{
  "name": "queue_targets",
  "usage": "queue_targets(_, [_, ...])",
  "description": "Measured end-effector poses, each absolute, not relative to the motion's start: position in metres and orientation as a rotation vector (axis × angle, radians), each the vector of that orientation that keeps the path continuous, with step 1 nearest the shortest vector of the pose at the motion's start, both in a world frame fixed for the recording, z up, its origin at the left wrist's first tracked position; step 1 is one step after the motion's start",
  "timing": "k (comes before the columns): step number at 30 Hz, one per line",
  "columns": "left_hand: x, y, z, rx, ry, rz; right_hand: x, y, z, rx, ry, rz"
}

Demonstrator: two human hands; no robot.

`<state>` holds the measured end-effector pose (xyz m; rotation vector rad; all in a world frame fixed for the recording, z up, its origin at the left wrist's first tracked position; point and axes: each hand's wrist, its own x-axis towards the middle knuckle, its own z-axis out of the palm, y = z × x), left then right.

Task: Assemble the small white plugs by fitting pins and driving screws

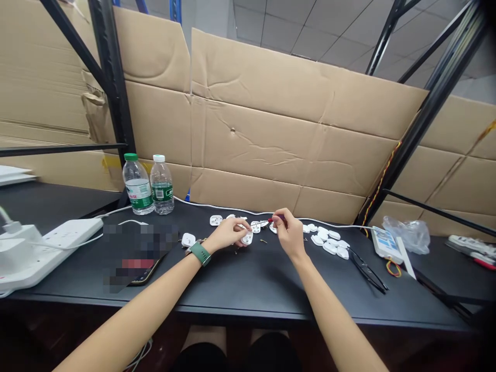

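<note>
My left hand (pixel 227 232), with a green band on its wrist, grips a small white plug (pixel 247 238) just above the black table. In my right hand (pixel 290 233) is a screwdriver (pixel 270 220) with a red handle, its thin shaft pointing left toward the plug. Whether the tip touches the plug is too small to tell. Close by on the table are a small brass-coloured piece (pixel 264 241) and more white plug parts, one (pixel 216 220) behind my left hand and another (pixel 188 239) beside its wrist.
Several white pieces (pixel 329 248) lie to the right, near black glasses (pixel 366 271). Two water bottles (pixel 163 191) stand at the back left. A power strip (pixel 58 248) and a phone (pixel 145 276) lie left. A blue-and-white box (pixel 387 245) sits right. Cardboard (pixel 263 139) walls the back.
</note>
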<state>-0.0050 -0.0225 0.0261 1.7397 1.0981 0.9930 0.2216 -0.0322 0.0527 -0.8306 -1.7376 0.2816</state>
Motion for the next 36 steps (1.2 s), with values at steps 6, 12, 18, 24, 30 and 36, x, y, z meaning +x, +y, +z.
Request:
queue_targets(6, [-0.0047, -0.0215, 0.0242, 1.743, 1.101, 1.005, 0.2230, -0.0318, 0.0537, -0.827, -1.788, 0.235])
queue_targets(12, [-0.0048, -0.0199, 0.0213, 1.773, 1.103, 0.994, 0.2214, -0.0332, 0.0549, -0.811, -1.814, 0.209])
queue_targets(18, [-0.0044, -0.0216, 0.0231, 1.764, 1.098, 0.991, 0.2217, -0.0335, 0.0560, -0.810, -1.830, 0.203])
queue_targets(24, [-0.0043, -0.0238, 0.0248, 1.786, 1.094, 0.982, 0.2212, -0.0352, 0.0573, -0.806, -1.868, 0.202])
queue_targets(30, [-0.0071, -0.0232, 0.0214, 1.892, 1.087, 0.996, 0.2229, -0.0319, 0.0531, -0.884, -1.836, 0.217])
queue_targets(36, [-0.0084, -0.0213, 0.0210, 1.951, 1.151, 1.039, 0.2263, -0.0273, 0.0507, -0.937, -1.936, 0.007])
